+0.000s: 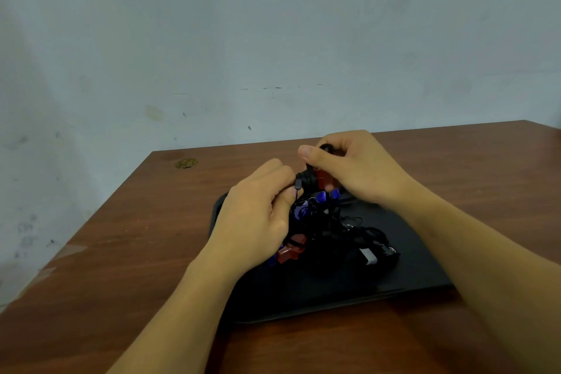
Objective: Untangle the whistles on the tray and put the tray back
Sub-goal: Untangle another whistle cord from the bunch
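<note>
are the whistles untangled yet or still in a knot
Still tangled: the whistles sit in one clump of black cords on the tray, both hands pulling at it.

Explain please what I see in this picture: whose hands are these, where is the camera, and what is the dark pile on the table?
There is no machine here. A person works with two bare hands, and the single picture comes from a camera worn on that person's head, looking forward and down.

A brown wooden table stands against a pale wall. On it lies a black tray. On the tray is a tangle of black cords with small plastic whistles: red ones and blue ones.

The left hand pinches a cord at the top of the tangle. The right hand grips a bundle of cord and a red whistle, lifted above the tray. The whistles are not yet separated.
</note>
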